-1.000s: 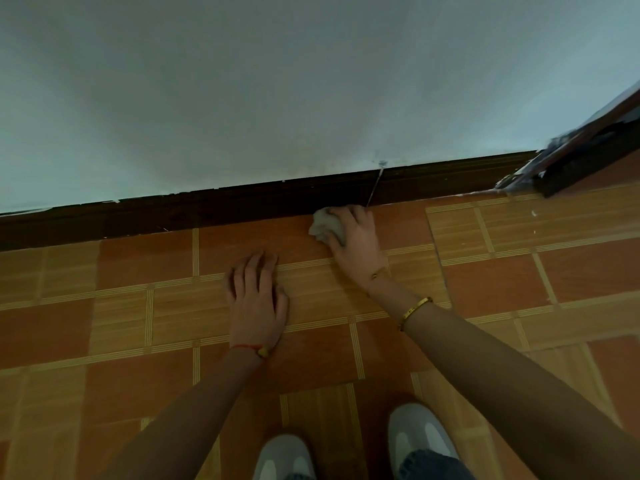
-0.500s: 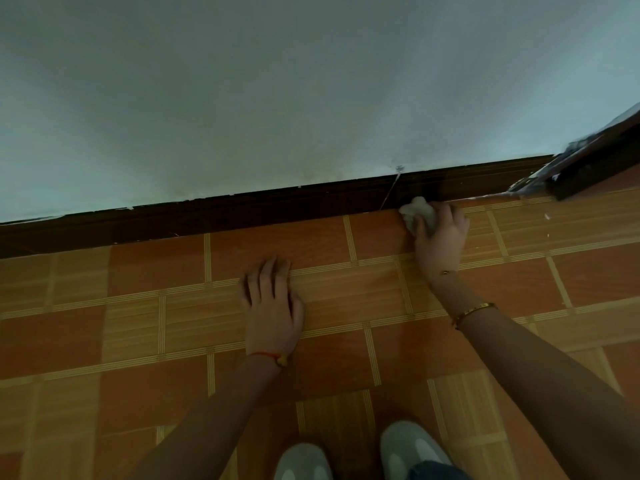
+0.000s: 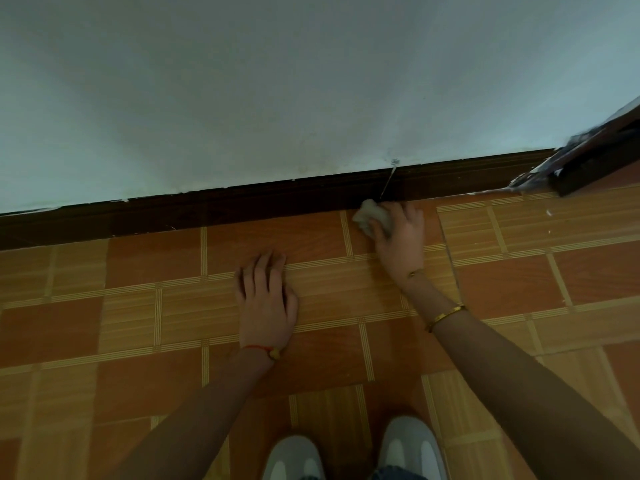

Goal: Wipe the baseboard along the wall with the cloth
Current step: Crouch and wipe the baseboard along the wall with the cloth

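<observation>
Right hand (image 3: 401,237) curls around a crumpled pale cloth (image 3: 372,216), pressing it where the dark brown baseboard (image 3: 242,206) meets the floor (image 3: 519,278), at 1 o'clock from the left hand (image 3: 266,299). Left hand lies flat, fingers spread, holding nothing, on the wood-pattern tiles. Thin wire (image 3: 388,183) crosses the baseboard just above the cloth. Grey shoes (image 3: 408,448) at 6 o'clock.

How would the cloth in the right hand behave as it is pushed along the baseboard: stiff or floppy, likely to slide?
Probably floppy: the cloth is bunched into a crumpled wad under the right hand, so it should squash against the baseboard. Likely light, since it is small and mostly covered by the fingers. It should slide readily on the smooth-looking floor.
</observation>
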